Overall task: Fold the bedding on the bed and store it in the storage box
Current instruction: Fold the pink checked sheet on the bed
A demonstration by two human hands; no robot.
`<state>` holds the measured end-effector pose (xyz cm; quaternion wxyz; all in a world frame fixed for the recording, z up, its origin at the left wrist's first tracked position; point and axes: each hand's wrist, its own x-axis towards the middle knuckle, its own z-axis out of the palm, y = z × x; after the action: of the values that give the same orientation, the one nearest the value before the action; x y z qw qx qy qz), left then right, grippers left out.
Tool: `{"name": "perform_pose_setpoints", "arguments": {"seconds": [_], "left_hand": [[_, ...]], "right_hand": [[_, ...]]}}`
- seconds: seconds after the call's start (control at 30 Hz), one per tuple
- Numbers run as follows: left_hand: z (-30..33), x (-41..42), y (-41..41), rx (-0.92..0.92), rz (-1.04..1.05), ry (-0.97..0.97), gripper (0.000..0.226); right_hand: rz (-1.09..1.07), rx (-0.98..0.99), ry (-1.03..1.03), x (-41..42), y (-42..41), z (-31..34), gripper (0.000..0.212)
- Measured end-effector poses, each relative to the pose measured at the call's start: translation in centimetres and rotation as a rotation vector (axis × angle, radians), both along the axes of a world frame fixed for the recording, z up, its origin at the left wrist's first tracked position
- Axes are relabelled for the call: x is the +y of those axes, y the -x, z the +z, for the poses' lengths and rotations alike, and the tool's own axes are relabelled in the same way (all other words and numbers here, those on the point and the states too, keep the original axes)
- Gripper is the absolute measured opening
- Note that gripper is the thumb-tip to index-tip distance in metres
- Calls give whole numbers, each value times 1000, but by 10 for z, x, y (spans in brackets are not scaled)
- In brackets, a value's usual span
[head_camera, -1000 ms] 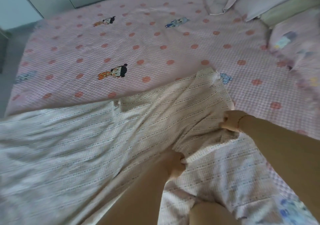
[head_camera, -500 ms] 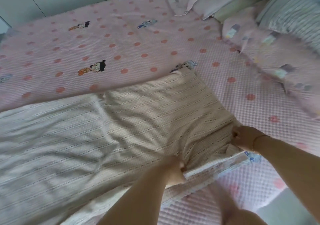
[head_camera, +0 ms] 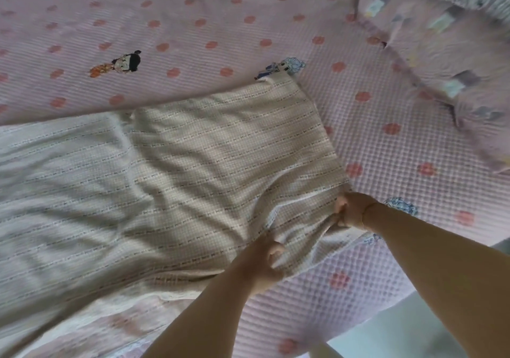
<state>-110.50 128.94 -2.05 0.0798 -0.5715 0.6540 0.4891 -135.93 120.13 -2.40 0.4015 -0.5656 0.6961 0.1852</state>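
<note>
A cream waffle-weave blanket (head_camera: pixel 171 181) with thin dotted stripes lies folded over on the pink bed, stretching from the left edge to the middle. My left hand (head_camera: pixel 265 264) grips its near edge in a fist. My right hand (head_camera: pixel 350 211) pinches the blanket's right near corner, bunching the cloth there. The two hands sit close together on the same end of the blanket. No storage box is in view.
The pink quilted sheet (head_camera: pixel 386 142) with red dots and cartoon figures covers the bed. Pillows (head_camera: pixel 447 54) in a pink patterned cover lie at the upper right. The bed's edge and pale floor (head_camera: pixel 400 330) show at the lower right.
The blanket's end has been drawn toward me and to the right and now lies flatter. Both hands keep their hold. The camera has tilted down, cutting off the wardrobe.
</note>
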Motion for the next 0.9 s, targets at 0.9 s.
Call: {"name": "perform_pose_setpoints", "arguments": {"seconds": [0.9], "left_hand": [[-11, 18, -3, -333, -369, 160, 25]], "right_hand": [[59, 413, -154, 6, 52, -2, 51]]}}
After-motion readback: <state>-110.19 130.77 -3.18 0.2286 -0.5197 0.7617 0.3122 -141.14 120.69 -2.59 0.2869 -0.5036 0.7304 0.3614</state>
